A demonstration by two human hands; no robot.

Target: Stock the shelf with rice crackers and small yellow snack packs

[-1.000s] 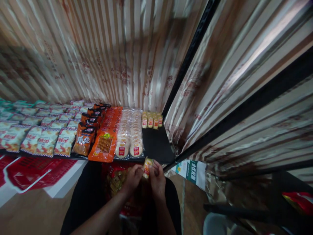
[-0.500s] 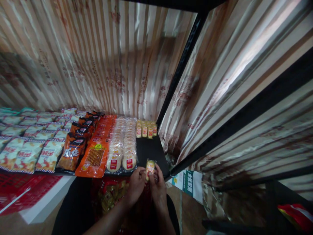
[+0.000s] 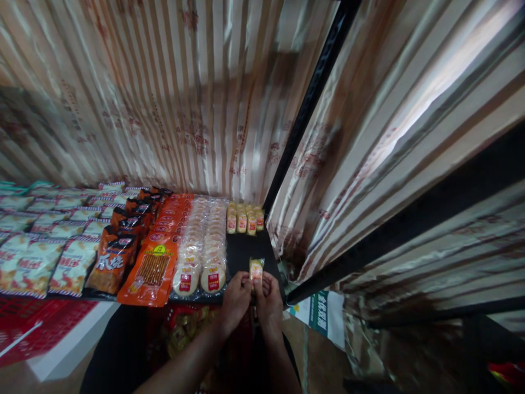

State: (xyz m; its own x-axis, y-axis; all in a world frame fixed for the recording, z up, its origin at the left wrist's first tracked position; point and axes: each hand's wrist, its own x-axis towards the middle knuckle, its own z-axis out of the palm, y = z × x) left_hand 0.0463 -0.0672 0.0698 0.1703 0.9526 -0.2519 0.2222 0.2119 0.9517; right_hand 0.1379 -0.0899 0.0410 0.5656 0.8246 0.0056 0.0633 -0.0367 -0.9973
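A small yellow snack packet (image 3: 256, 268) with a red and white label stands upright over the front of the black shelf (image 3: 241, 250). My right hand (image 3: 269, 301) grips its lower part, thumb across the front. At the packet's lower left edge, my left hand (image 3: 237, 300) is closed, its curled fingertips against the wrapper. Several matching yellow packets (image 3: 245, 220) stand grouped at the shelf's back right corner. Below my forearms, a red basket (image 3: 162, 314) holds more yellow-wrapped packets (image 3: 184, 331), partly hidden by my left arm.
Left of my hands are rows of round white crackers (image 3: 213, 279), orange stick-snack bags (image 3: 153, 268), brown-orange bags (image 3: 110, 260) and pale bags (image 3: 74, 265). A black upright post (image 3: 303, 115) and slanting bar (image 3: 389, 219) bound the right side. Striped sheeting (image 3: 164, 98) hangs behind.
Both hands have moved slightly up with the packet, which now stands straighter over the shelf. The view has shifted a little.
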